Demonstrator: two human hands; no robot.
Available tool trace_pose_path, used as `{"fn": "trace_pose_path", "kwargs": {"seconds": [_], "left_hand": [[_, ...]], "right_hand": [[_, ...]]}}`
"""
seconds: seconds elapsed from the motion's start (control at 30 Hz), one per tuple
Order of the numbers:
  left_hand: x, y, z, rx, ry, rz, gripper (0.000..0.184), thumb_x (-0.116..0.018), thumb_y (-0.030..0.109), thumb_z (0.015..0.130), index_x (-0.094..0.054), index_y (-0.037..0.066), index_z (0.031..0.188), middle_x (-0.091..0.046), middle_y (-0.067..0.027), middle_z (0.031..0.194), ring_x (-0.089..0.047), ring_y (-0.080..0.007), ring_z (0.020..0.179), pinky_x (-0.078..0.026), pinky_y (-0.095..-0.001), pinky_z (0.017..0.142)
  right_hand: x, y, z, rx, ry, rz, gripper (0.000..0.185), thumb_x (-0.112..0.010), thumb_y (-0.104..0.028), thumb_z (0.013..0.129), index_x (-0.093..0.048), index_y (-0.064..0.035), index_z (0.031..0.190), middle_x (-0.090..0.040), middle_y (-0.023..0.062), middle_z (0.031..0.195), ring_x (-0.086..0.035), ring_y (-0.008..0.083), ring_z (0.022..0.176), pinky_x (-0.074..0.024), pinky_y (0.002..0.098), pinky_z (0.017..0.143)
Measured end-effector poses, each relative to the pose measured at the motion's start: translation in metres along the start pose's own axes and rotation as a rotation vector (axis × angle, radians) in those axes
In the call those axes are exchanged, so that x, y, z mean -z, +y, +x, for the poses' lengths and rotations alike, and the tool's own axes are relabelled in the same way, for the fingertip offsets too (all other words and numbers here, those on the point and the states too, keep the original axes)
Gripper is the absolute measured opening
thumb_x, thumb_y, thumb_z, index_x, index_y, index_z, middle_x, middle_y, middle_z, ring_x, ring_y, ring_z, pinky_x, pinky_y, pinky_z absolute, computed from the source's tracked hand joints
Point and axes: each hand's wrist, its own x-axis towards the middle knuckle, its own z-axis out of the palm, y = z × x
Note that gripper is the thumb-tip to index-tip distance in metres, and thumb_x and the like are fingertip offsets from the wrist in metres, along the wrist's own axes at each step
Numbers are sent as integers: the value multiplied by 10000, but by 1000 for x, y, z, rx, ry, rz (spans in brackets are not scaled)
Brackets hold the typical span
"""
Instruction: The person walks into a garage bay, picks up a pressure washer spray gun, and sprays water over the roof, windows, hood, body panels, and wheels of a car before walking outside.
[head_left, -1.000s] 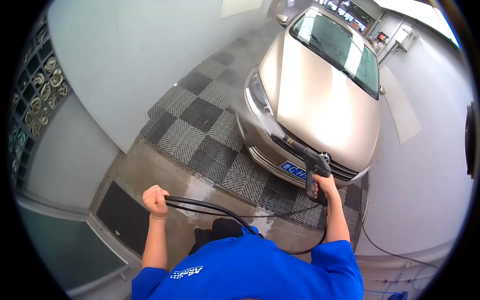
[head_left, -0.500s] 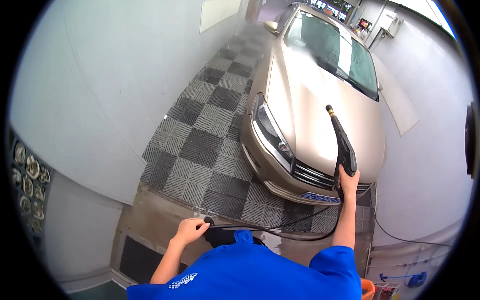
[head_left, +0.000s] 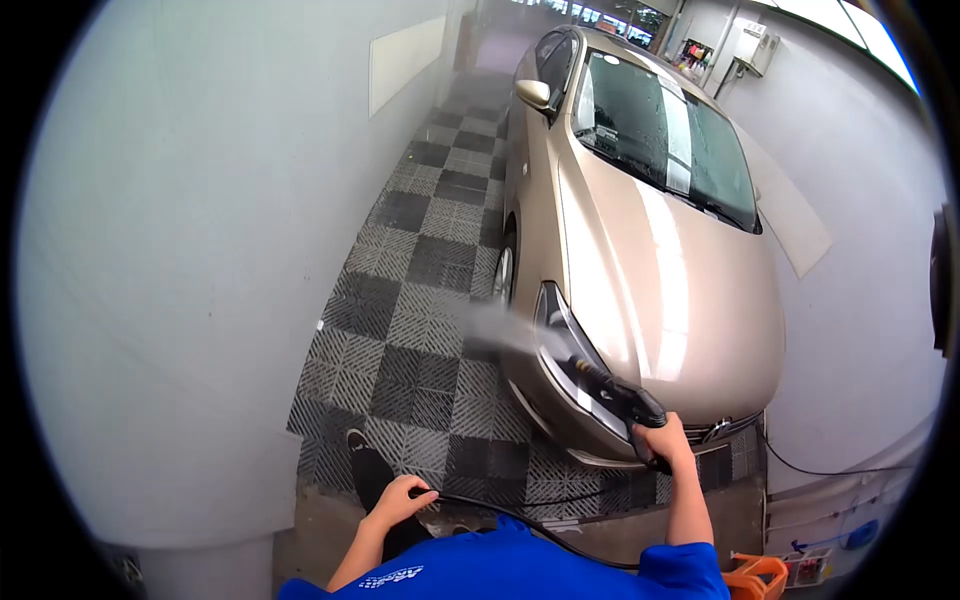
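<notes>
Clamps the closed fingers of the right hand (head_left: 664, 441) around a black pistol-shaped spray gun (head_left: 632, 400), sending white mist (head_left: 500, 328) across the glossy beige car (head_left: 705, 310) just beyond them. Pinches a black rubber hose (head_left: 480, 502) between left hand (head_left: 400, 500) fingers, held together. Appears mid-spray; shows droplets on the windscreen (head_left: 650, 140) farther from the right fingers, leaving finished and unfinished areas unclear.
</notes>
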Motion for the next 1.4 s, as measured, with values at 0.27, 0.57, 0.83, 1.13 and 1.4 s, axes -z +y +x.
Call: {"fn": "trace_pose_path", "kwargs": {"seconds": [0.27,0.57,0.83,1.13,1.4], "left_hand": [[190,-69,150,120,-161,-105,394,-634,382,906,-634,6,788,-599,-39,687,-518,-119,639,-428,-293,616],[303,-69,326,56,-252,-72,347,-633,348,901,-668,6,854,-630,-52,711,-572,-134,679,-448,-294,660],[357,-59,525,26,-308,-90,324,-678,331,875,-667,19,961,-665,-59,827,-604,-137,775,-473,-293,719],[407,-40,712,14,-430,-90,276,-663,278,916,-620,13,983,-637,-12,827,-578,-84,764,-468,-246,704],[416,-54,876,-7,-627,-184,299,-651,306,916,-621,17,984,-625,-17,789,-563,-86,719,-457,-253,658]], "right_hand": [[-79,-172,53,249,612,116,241,-716,-174,782,-640,49,830,-610,157,630,-588,190,589,-468,367,607],[-94,-316,186,-188,96,76,203,-715,-116,774,-584,23,706,-560,70,538,-544,171,421,-438,334,408],[-9,-510,389,67,468,66,215,-694,-151,742,-577,4,652,-546,54,527,-531,163,410,-439,331,412],[63,-723,567,279,724,38,270,-668,-186,772,-543,9,633,-526,68,511,-526,179,390,-433,337,396],[22,-811,661,384,765,-58,266,-669,-273,789,-659,-9,819,-604,103,561,-624,215,496,-493,354,536]]}}
